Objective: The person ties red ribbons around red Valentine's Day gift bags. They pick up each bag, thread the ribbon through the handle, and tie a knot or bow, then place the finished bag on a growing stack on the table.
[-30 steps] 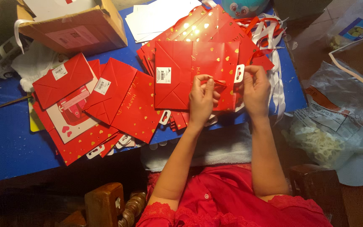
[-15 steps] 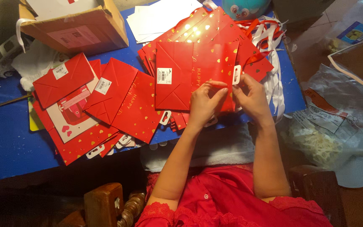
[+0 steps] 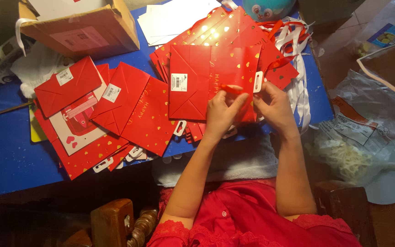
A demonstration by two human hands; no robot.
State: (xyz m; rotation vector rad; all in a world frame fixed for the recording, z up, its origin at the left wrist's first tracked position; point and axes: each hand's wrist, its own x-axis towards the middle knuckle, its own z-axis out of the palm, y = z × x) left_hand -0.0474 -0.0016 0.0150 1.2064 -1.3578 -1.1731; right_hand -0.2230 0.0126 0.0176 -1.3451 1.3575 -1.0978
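Observation:
A flat red paper gift bag (image 3: 206, 80) with gold hearts lies on top of a stack of the same bags on the blue table (image 3: 5, 146). My left hand (image 3: 220, 114) pinches a red ribbon (image 3: 231, 88) against the bag's lower right part. My right hand (image 3: 275, 107) grips the bag's right edge beside a white hang tag (image 3: 258, 82). Both hands almost touch each other.
More folded red bags (image 3: 129, 105) fan out to the left. A cardboard box (image 3: 78, 27) stands at the back left, white sheets (image 3: 170, 18) behind the stack, white and red ribbons (image 3: 298, 68) at the right edge. Plastic bags (image 3: 371, 110) lie on the floor to the right.
Both hands have slid slightly down and closer together on the bag. The red ribbon now shows pinched in my left hand's fingers.

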